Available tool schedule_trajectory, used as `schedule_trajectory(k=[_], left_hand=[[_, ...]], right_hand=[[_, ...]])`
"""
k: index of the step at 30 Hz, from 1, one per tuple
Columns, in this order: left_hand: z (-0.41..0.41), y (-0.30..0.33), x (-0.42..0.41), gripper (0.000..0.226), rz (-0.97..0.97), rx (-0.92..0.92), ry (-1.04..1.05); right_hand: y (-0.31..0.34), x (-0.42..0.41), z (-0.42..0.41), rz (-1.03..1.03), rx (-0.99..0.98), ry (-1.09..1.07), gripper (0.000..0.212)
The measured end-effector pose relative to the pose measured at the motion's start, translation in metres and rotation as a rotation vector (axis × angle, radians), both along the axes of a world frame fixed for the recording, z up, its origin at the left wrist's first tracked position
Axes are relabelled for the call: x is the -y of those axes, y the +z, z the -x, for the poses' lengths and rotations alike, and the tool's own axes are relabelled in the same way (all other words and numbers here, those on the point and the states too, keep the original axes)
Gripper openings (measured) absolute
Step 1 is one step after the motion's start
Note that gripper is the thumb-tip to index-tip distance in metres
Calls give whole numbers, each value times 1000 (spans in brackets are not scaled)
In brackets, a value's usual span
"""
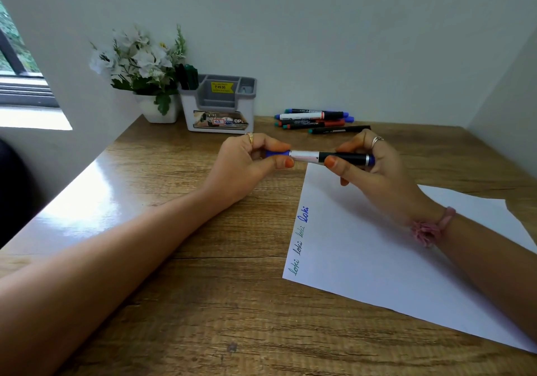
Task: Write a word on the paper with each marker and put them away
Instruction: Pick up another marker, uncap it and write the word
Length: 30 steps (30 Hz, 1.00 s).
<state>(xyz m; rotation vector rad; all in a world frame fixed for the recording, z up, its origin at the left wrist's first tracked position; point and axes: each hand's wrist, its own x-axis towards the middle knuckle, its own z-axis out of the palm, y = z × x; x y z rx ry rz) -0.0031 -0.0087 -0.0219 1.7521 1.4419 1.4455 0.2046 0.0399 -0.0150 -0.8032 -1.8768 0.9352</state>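
Head view looks down on a wooden tabletop (203,303) that carries everything within easy reach of a seated person. On its right side lies the white paper (392,259), turned at an angle so its near-left edge, where four words (300,242) run in green and blue ink, sits close to the writing hand. Against the back wall stands a grey and white organizer (218,105) with a few dark green markers (189,76) already upright in its left compartment, probably the ones finished with; beside it is a pot of white flowers (139,64). To the right of the organizer, a loose group of markers (316,120) lies flat on the wood, likely waiting their turn. Above the paper's far corner, both hands hold one blue marker (322,157) level between them. The left hand (250,166) pinches the blue cap (276,155) with thumb and curled fingers, while the right hand (374,172) wraps the black barrel, thumb on top. Cap and barrel appear joined, so whether the cap is being pressed on or pulled off cannot be told; the fresh blue word suggests capping before storage.
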Motion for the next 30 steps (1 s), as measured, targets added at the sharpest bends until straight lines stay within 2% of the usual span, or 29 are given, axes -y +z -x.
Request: schedule_trajectory(k=[5,7,11,15,18,21,24,27,30], left_hand=[[2,2,1,23,30,7,-24],[-1,5,2,27,91,193,-86],[-3,10,-1,45,170,726,-140],[2,12,-3,45,204,943,-122],[11,14,-6,41,150,1044,-84],[20,15,-11,41,82,1059,0],[25,19,-12,35,-14,993,63],[32,34,-11,28,-152,854,113],[51,62,-15,25,-364,628,195]], right_hand=[[0,-1,0,1,16,1,15],[2,-3,-1,-25,23,0,15],[1,-7,-4,-122,167,-13,20],[-12,-9,-4,-205,383,50,31],[-17,-17,-10,-277,569,20,33],[-23,-21,-12,-401,679,38,41],[-24,-21,-10,-409,685,41,45],[-24,-21,-9,-409,682,34,48],[-24,-21,-9,-403,674,40,47]])
